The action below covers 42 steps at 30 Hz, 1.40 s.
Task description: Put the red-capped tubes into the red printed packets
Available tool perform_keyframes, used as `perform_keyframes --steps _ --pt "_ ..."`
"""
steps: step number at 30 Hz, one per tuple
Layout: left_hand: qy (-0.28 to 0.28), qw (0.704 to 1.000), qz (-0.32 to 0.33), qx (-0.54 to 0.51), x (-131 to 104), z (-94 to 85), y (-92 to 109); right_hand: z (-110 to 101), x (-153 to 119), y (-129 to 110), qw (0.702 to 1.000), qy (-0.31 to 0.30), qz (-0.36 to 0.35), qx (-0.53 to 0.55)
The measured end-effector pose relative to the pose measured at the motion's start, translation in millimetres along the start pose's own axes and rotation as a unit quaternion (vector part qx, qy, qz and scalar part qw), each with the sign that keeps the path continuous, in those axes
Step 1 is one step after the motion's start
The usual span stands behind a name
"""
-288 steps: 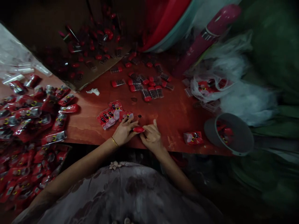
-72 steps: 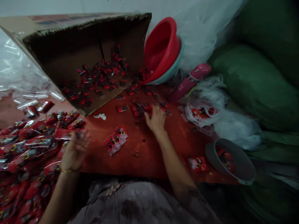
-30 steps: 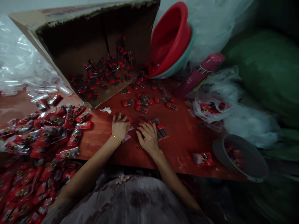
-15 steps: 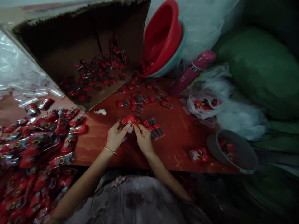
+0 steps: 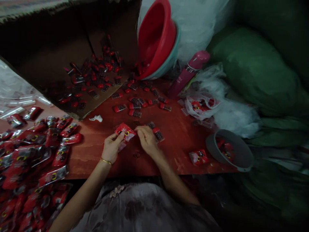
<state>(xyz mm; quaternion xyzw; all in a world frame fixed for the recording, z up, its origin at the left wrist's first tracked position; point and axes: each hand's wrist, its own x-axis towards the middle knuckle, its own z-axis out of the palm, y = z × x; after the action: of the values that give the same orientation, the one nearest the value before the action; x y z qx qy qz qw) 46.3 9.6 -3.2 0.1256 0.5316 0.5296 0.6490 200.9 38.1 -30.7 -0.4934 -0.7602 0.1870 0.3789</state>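
Observation:
A red printed packet (image 5: 127, 133) is pinched in my left hand (image 5: 111, 146), which wears a gold bangle at the wrist. My right hand (image 5: 146, 139) is just right of the packet, apart from it, with its fingers curled together; whether anything small is between them is too blurred to tell. Beyond and beside my right hand lie a few small clear containers with red caps (image 5: 158, 134), partly hidden by it. More red-capped containers (image 5: 135, 105) are spread farther back on the red table (image 5: 96, 158).
Filled red packets (image 5: 36, 151) are heaped at the left. An open cardboard box (image 5: 96, 104) stands behind, beside nested basins (image 5: 170, 42) and a pink bottle (image 5: 185, 75). At the right are a plastic bag (image 5: 202, 108), a grey bowl (image 5: 241, 161) and a packet stack (image 5: 199, 157).
My right hand has come off the packet and now sits apart on its right. The packet stays in my left hand. The whole view has shifted, so the surroundings appear farther left.

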Motion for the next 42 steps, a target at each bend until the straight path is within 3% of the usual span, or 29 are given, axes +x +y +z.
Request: perform_keyframes --steps 3,7,11,16,18,20,24,30,42 --pt "0.016 0.999 -0.018 -0.021 1 -2.5 8 -32 19 39 0.984 -0.048 0.006 -0.173" --pt "-0.015 0.998 -0.055 -0.035 2 -3.5 13 -52 33 79 0.956 -0.174 0.009 -0.235" --pt "-0.034 0.995 -0.085 -0.043 -1 -5.1 14 -53 28 89 0.965 -0.150 -0.015 -0.216" --pt "-0.028 0.996 -0.077 -0.042 -1 -9.0 12 -54 8 55 0.992 -0.028 0.075 -0.098" --pt "-0.027 0.997 -0.072 -0.030 -2 -8.9 11 -55 -4 30 0.991 -0.046 0.122 0.014" --pt "-0.024 0.997 -0.065 -0.012 -4 -7.8 11 -53 -16 5 0.975 -0.101 0.149 0.132" --pt "-0.037 0.998 -0.039 0.022 -8 -5.6 11 -44 -32 -23 0.962 -0.115 0.157 0.191" --pt "-0.040 0.998 -0.036 0.038 -12 -7.9 14 -31 -36 -25 0.964 -0.102 0.173 0.173" --pt "-0.087 0.994 -0.029 0.056 -11 -14.1 13 -28 -42 -25 0.960 -0.100 0.179 0.191"
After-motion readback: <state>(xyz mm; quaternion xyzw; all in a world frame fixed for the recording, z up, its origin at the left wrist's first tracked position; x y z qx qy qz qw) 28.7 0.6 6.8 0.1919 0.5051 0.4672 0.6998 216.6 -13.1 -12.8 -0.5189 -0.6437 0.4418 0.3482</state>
